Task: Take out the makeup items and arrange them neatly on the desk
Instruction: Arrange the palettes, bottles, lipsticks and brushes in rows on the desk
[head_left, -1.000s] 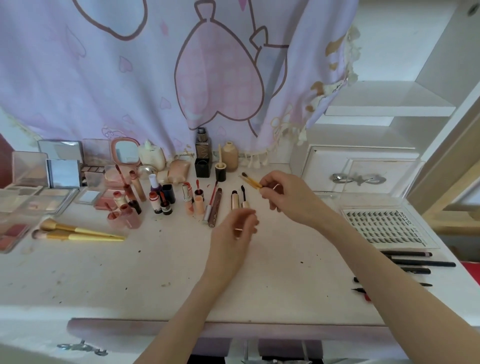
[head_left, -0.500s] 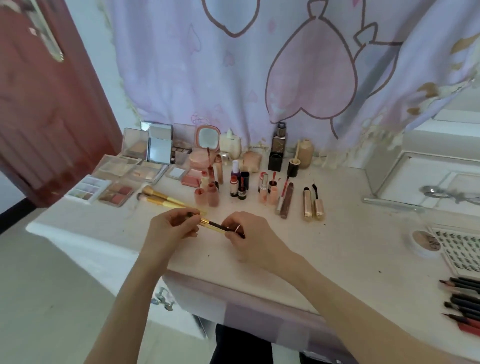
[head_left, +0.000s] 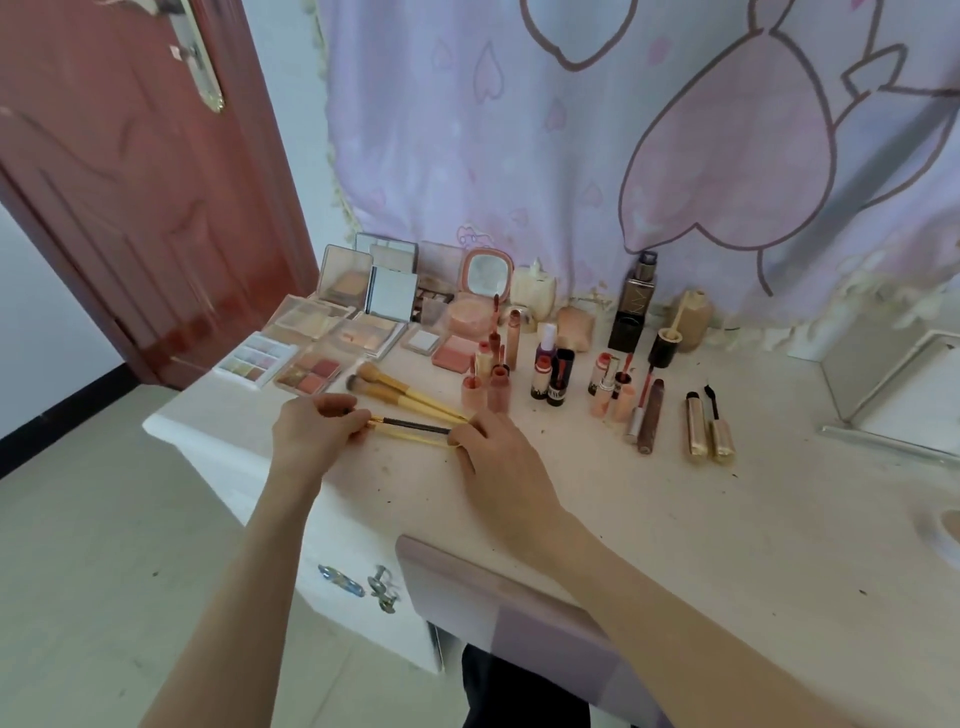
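Right now both hands meet low over the desk (head_left: 649, 519), a pale, speckled top w/ crumbs and scuffs. Left hand (head_left: 311, 431) pinches one end of two thin gold brushes (head_left: 410, 431); right hand (head_left: 498, 467) pinches the other end, just in front of two bigger brushes (head_left: 400, 392) lying flat. Palettes (head_left: 311, 358) sit at the back left, lipsticks (head_left: 550, 374) and tubes in a row mid-desk, mascaras (head_left: 709, 426) to the right. Behind: lilac curtain (head_left: 571, 156) w/ pink hearts; red-brown door (head_left: 130, 182) at left, pale tile floor (head_left: 104, 545).

round tin (head_left: 946, 530) cut off at right edge; brush tips hidden under fingers (head_left: 337, 410).
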